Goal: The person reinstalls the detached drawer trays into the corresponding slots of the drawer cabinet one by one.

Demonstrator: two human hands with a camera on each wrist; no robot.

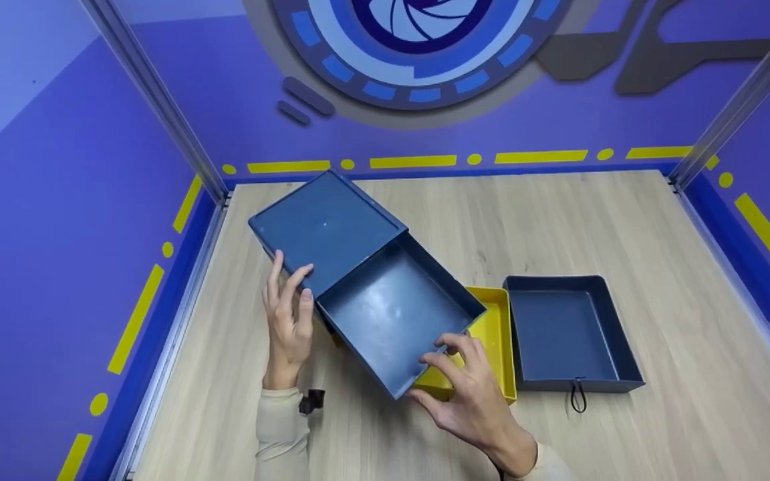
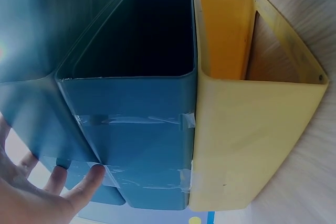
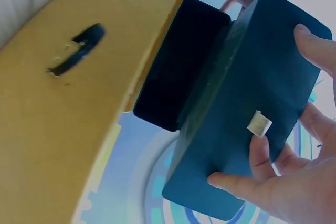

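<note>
Dark blue drawer (image 1: 392, 314) sits drawn partway out of a blue casing (image 1: 325, 227) in the head view, its near corner pointing down toward the person. The right hand (image 1: 468, 397) grasps its front wall at the right part of the rim, two fingers curled over the top and the thumb low on the outside. The left hand (image 1: 287, 321) lies along the casing's left side with fingers extended and spread, touching rather than clasping. The drawer's front overlaps a yellow tray (image 1: 492, 334), so that tray's left part is hidden. Right beside the tray is a blue tray (image 1: 562, 334) with a black loop (image 1: 579, 397) at its near wall. Pale tabletop (image 1: 625, 220) shows beyond the drawer's far edge up to the back wall, and on the right toward the side wall.

From the left wrist, an open blue compartment (image 2: 126, 35) stands against a yellow shell (image 2: 252, 140); its interior is too dark to read. The left fingertips meet the blue side near a seam, and the hand is cut off by the frame.

At the right wrist, the fingers spread around the drawer's front, one just below a white tab (image 3: 259, 124). A yellow panel with a blurred black strap (image 3: 79, 51) fills the left side.
</note>
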